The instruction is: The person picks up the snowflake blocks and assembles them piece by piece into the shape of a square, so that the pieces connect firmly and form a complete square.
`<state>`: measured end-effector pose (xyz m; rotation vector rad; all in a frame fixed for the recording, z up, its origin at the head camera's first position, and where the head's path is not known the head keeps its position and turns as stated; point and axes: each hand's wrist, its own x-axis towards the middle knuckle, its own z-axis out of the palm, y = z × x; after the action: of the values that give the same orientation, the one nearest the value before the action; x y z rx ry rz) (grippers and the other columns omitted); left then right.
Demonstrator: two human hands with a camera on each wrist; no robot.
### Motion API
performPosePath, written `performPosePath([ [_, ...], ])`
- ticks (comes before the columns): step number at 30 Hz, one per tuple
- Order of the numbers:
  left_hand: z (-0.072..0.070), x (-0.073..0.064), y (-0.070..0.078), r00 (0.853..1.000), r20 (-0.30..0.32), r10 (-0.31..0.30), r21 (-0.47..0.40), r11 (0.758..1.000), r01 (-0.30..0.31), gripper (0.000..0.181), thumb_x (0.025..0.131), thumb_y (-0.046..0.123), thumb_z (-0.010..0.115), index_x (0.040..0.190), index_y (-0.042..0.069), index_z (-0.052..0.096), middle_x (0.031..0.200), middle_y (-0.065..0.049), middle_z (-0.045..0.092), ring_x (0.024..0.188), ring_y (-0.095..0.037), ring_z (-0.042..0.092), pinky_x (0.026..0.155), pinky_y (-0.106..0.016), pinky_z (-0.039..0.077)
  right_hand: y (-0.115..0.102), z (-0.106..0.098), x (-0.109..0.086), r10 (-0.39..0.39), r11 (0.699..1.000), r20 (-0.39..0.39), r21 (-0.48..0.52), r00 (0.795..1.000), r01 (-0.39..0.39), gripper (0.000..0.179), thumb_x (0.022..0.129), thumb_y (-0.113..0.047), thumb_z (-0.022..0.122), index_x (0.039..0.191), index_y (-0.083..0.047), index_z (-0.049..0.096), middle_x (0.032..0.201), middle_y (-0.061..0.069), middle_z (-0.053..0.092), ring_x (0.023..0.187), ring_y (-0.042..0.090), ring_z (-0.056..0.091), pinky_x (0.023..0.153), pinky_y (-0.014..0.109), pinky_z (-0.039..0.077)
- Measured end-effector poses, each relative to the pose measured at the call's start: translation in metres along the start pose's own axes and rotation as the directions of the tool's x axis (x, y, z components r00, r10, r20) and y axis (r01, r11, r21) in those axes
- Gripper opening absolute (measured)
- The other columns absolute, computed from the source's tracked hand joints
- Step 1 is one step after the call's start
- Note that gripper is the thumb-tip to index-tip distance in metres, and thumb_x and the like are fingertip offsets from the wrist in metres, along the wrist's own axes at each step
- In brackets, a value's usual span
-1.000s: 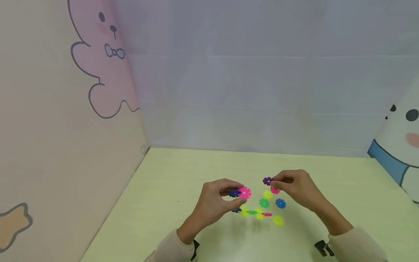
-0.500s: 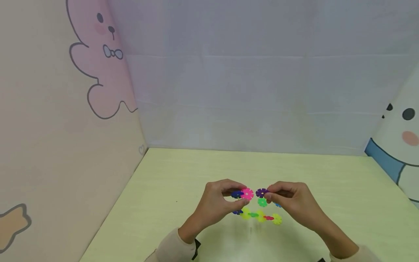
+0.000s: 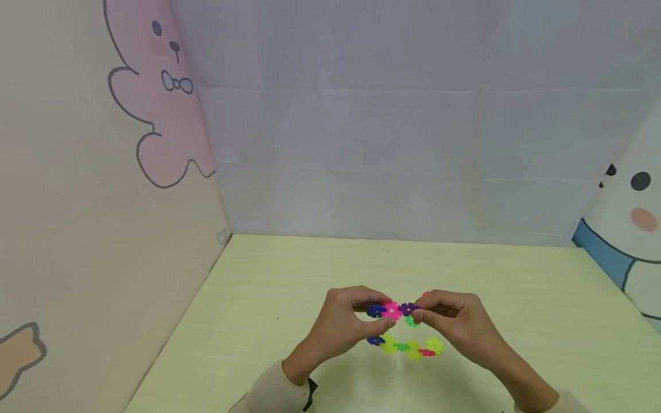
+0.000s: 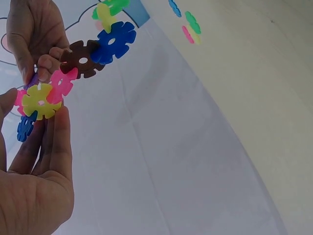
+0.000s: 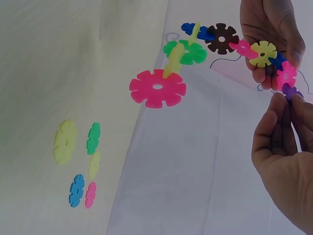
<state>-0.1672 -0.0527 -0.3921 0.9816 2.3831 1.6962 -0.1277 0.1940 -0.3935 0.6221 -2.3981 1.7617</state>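
In the head view, the left hand [image 3: 348,321] holds a chain of plastic discs [image 3: 401,347] above the table [image 3: 289,264], thumb and fingers clamped on the rim of a pink disc [image 3: 392,311]. The right hand [image 3: 459,321] pinches a purple disc [image 3: 408,310] whose edge meets the pink one; a dark blue disc [image 3: 375,311] joins the pink disc's other side.

In the left wrist view, a yellow disc [image 4: 41,102] shows between the left thumb and fingers. Beyond it, a brown disc [image 4: 82,59] interlocks with a bright blue disc [image 4: 116,41].

In the right wrist view, the right thumb and fingers close together on the purple disc. The chain curves away to a reddish-pink end disc [image 5: 157,88]. On the table lie a loose green disc [image 5: 93,138], a loose light-blue disc [image 5: 77,191], a loose pink disc [image 5: 91,195] and two loose yellow discs [image 5: 65,142].
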Motion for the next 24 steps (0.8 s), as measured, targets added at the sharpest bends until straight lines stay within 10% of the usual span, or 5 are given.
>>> performPosePath([
  [24, 0.0066, 0.0022, -0.0076, 1.0, -0.016, 0.016, -0.073, 0.997, -0.018, 0.022, 0.085, 0.013, 0.084, 0.107, 0.01, 0.079, 0.103, -0.002, 0.078, 0.089, -0.003, 0.073, 0.084, -0.025, 0.063, 0.0035, 0.0037, -0.0017, 0.024, 1.0, -0.008, 0.0, 1.0, -0.024, 0.009, 0.095, -0.006, 0.071, 0.101, -0.008, 0.078, 0.091, 0.001, 0.073, 0.075, 0.013, 0.072, 0.072, 0.024, 0.063],
])
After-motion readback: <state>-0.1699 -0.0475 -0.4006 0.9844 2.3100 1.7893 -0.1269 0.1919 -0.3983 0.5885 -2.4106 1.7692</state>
